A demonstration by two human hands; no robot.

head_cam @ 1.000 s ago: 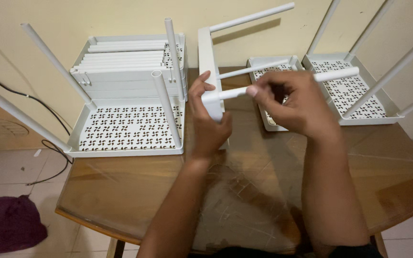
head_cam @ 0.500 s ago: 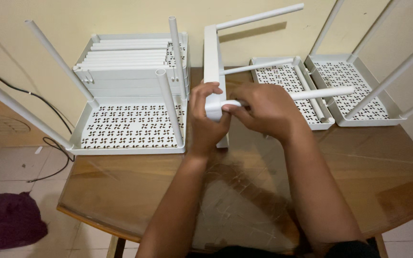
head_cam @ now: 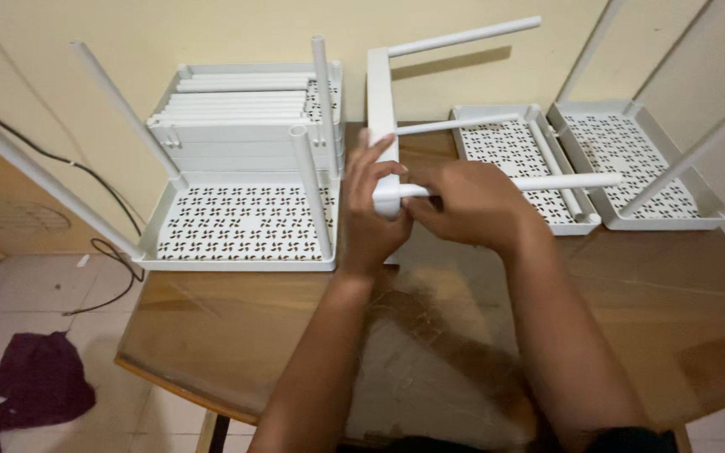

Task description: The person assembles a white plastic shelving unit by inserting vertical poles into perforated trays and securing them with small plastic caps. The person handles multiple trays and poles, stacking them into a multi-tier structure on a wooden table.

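A white plastic shelf tray (head_cam: 381,101) stands on its edge in the middle of the wooden table (head_cam: 681,310). My left hand (head_cam: 371,214) grips its near end. My right hand (head_cam: 467,201) is closed around a white plastic pole (head_cam: 564,181), holding it against the tray's near corner. The pole points to the right, level with the table. Two more white poles (head_cam: 463,37) stick out of the same tray farther back.
A stack of white perforated trays (head_cam: 241,218) with upright poles lies to the left. Two more perforated trays (head_cam: 631,159) sit at the right. A black cable (head_cam: 102,252) and a purple cloth (head_cam: 39,390) are on the tiled floor at left.
My right hand has slid left along the pole to the tray's corner and pushed the pole's end into it. My left hand has kept its hold on the tray.
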